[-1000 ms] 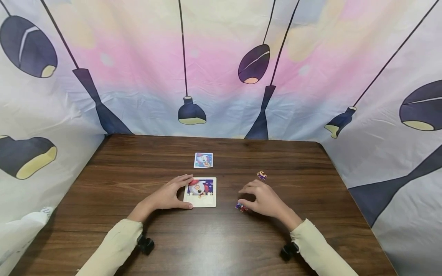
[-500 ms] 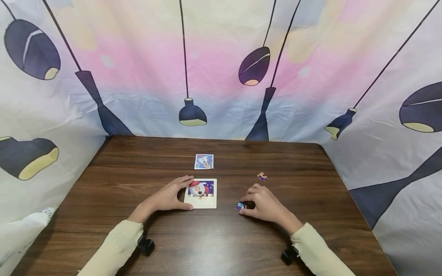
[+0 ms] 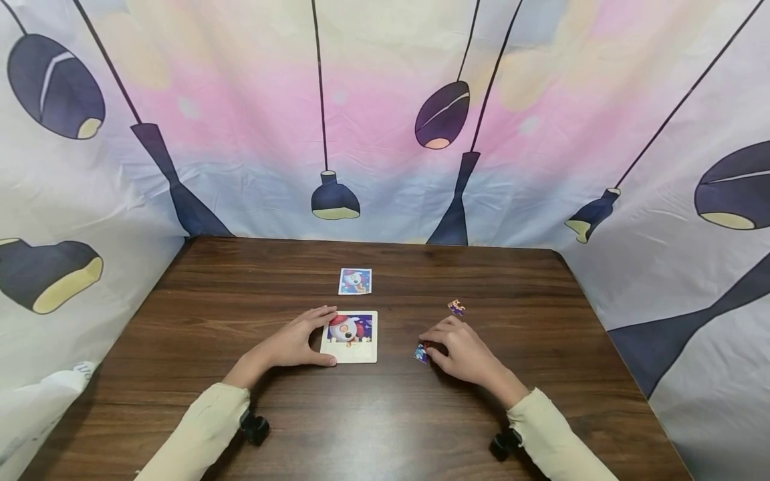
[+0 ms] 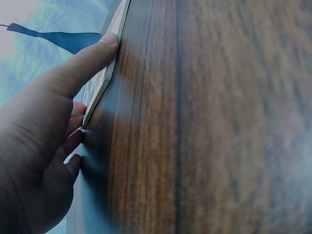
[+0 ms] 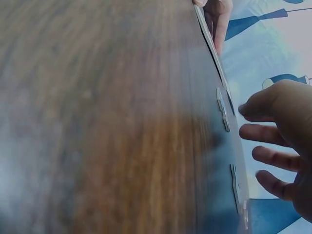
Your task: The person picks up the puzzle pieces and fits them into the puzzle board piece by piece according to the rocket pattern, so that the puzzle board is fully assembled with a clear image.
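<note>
In the head view my left hand (image 3: 291, 339) holds the left side of a puzzle board (image 3: 351, 353), thumb at the near corner and fingers at the far one. The board's upper part shows a white cartoon animal in a red hat; its lower part is bare and pale. My right hand (image 3: 462, 351) is over a blue and red puzzle piece (image 3: 421, 353), part of it hidden under the fingers. In the right wrist view, the thumb and fingers (image 5: 273, 156) are spread apart, a gap between them and the flat piece (image 5: 223, 109). A purple and orange piece (image 3: 456, 307) lies beyond this hand.
A small picture card (image 3: 355, 281) with a similar cartoon animal lies behind the board. The dark wood table (image 3: 385, 427) runs back to a curtain (image 3: 385, 120) printed with hanging lamps, which also closes in both sides.
My right hand came to the blue piece, which has turned and shifted slightly away from me; the fingers have since moved a little farther back. My left hand and the board have stayed put.
</note>
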`<state>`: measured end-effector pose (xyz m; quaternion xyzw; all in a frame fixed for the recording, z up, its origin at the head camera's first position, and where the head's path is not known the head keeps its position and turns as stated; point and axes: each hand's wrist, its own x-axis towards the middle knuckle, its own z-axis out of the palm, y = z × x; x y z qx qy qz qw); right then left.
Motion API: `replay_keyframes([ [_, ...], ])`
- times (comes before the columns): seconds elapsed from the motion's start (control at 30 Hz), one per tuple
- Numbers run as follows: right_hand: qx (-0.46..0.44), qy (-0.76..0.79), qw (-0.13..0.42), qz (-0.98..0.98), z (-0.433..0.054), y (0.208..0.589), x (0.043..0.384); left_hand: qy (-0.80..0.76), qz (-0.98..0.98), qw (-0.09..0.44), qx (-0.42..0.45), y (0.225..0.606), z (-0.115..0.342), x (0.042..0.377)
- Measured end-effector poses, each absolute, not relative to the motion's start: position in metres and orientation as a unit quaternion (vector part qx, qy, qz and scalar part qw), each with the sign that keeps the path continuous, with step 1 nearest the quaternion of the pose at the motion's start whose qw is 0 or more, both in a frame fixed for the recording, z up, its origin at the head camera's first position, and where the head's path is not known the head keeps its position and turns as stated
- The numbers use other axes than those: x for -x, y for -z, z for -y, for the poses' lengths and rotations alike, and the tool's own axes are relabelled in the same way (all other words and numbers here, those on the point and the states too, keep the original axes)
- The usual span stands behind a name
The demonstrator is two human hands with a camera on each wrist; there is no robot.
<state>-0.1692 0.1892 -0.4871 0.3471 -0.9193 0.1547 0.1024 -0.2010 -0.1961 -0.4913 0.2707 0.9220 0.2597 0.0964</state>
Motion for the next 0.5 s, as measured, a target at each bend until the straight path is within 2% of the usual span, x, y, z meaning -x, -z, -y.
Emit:
replay_keyframes([
  [0.5,-0.301,-0.126,0.095,0.941,-0.1901,0.4902,0.1615,-0.263,-0.922,0.099,-0.266,0.4911,0.1952,0.2013],
])
